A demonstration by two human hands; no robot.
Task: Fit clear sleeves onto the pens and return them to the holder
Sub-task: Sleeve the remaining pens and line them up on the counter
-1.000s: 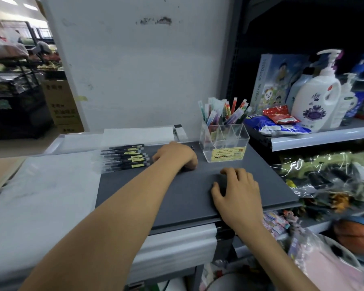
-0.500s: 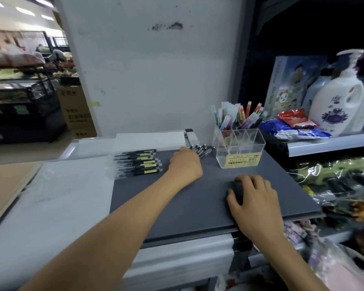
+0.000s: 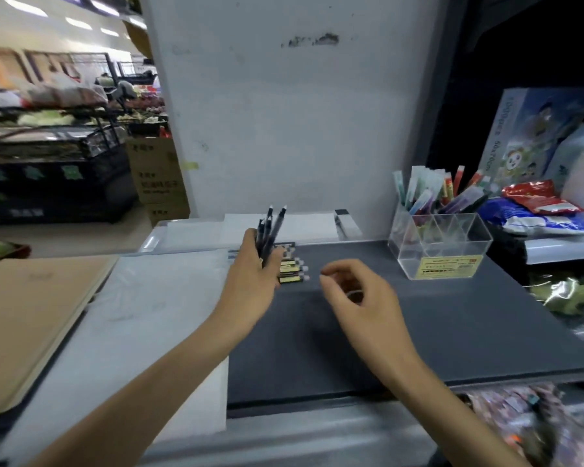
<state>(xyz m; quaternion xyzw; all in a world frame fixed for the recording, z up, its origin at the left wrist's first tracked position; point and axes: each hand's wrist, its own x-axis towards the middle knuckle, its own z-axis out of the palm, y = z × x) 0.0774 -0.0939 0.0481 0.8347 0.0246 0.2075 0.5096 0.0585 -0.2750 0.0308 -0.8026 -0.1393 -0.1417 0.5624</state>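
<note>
Grey and matte, the mat (image 3: 452,332) covers most of the counter in front of the white wall (image 3: 300,112). A pale sheet (image 3: 142,315) lies beside it on the left, and further left is a brown board (image 3: 24,318). To the right a shelf (image 3: 560,251) carries a blue packet (image 3: 540,224) with a red packet (image 3: 536,197) on top of it.

At the mat's far right corner stands the clear holder (image 3: 469,237), with a yellow label on its front wall. Its rear compartments are full of coloured pens (image 3: 418,197) standing upright and leaning.

The left hand (image 3: 250,284) is raised over the mat's far left edge. Its fingers are wrapped round a bundle of black pens (image 3: 271,227), whose ends point up and slightly right, well apart from the holder.

The right hand (image 3: 361,298) hovers above the middle of the mat with its fingers loosely curled. It seems to grasp nothing, though blur there leaves a thin clear sleeve hard to rule out.

Just behind and right of the left hand, a short row of labelled pens (image 3: 290,271) lies flat on the mat, side by side with their yellow labels showing.
</note>
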